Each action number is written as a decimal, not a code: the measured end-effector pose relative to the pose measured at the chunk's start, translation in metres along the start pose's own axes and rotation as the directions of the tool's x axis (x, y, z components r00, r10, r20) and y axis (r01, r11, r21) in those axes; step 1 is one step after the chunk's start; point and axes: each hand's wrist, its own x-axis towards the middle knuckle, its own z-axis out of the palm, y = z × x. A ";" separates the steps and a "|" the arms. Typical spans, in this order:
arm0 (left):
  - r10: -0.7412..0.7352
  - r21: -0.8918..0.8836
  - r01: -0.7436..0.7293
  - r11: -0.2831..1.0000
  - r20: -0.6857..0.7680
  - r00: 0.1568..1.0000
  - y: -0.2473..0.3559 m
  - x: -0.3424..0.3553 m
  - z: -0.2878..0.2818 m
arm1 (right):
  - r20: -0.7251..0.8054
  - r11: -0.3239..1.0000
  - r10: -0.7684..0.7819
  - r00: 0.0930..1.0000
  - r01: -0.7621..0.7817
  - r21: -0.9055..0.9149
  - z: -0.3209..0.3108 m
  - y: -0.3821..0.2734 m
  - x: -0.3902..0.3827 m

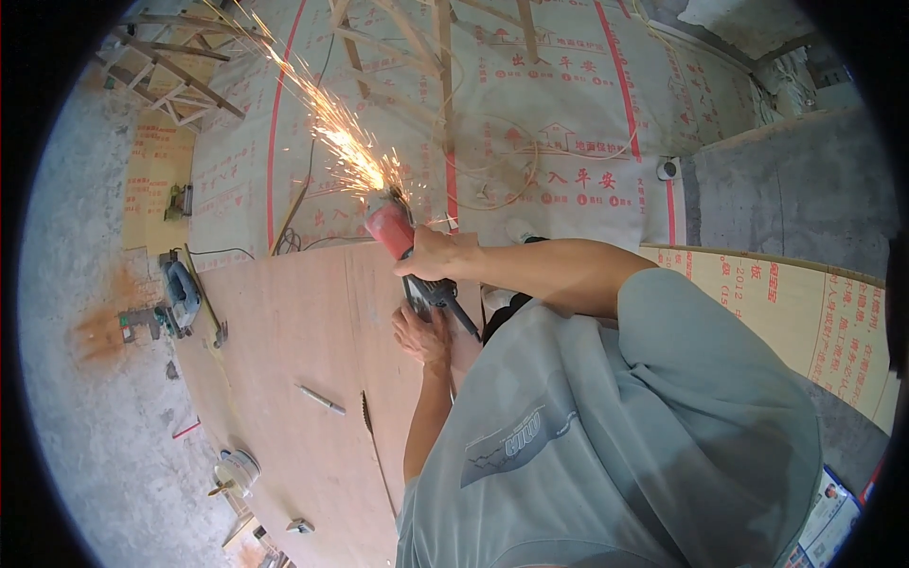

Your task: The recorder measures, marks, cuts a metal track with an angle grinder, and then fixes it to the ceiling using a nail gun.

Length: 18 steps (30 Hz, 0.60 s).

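A red and black angle grinder (388, 227) throws a long spray of orange sparks (350, 142) up and left from its head at the far edge of a plywood board (275, 331). My right hand (432, 254) is wrapped round the grinder's body, and a black cord runs from its rear. Below it, my left hand (421, 336) holds a dark, flat metal piece (415, 298) at the board; the piece's far end is hidden by the grinder, and so is the point of cutting.
A jigsaw (182, 293), a pen (319, 399), a saw blade (368, 417) and a clear container (237, 473) lie at the left. Wooden trestles (180, 76) and cords stand or lie on protective floor sheeting (521, 123) ahead. A printed yellow board (720, 275) is at the right.
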 end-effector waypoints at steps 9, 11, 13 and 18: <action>-0.031 0.011 0.031 0.999 0.004 1.000 -0.005 0.000 0.002 | -0.110 0.998 -0.065 0.992 0.063 -0.021 0.020 0.018 0.004; -0.017 0.008 0.017 1.000 -0.003 1.000 0.002 0.002 0.001 | -0.097 0.997 -0.076 0.992 0.074 -0.022 0.015 0.021 0.013; -0.014 0.011 0.014 1.000 -0.014 1.000 0.004 0.002 0.001 | -0.071 0.996 -0.091 0.993 0.090 -0.026 0.009 0.018 0.019; -0.009 0.015 0.010 1.000 -0.023 1.000 0.005 0.002 0.002 | 0.006 1.000 -0.020 1.000 0.020 0.017 -0.001 0.000 0.014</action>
